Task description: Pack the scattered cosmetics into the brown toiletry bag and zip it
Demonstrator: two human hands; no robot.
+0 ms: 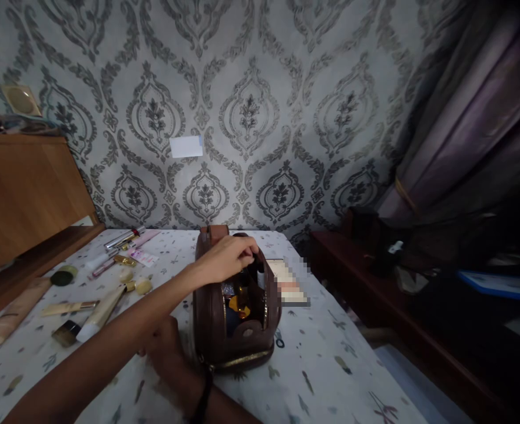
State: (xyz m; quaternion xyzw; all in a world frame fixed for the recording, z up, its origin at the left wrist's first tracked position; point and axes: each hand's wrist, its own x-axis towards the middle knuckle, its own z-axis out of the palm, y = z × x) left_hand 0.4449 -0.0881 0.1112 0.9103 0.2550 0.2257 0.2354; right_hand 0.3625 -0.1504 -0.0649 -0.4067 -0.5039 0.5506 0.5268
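Note:
A brown leather-look makeup bag [235, 347] stands unzipped on the patterned cloth, its zip edges spread apart. My left hand [231, 259] reaches across its top, with curled fingers closed on the far right edge of the opening. Inside, an orange-yellow item [239, 307] shows among dark, small things that I cannot make out. My right hand [166, 350], with a black band at the wrist, is low on the left of the bag, partly behind my left forearm. Its fingers are mostly hidden and blurred.
Left on the cloth lie cosmetics: a large beige tube [19, 312], a cream tube [103, 312], a dark-lidded jar [66, 333], a green-topped pot [64, 275] and several slim tubes. A partly pixelated card [288, 282] lies right of the bag. Wooden furniture [25, 194] borders the left.

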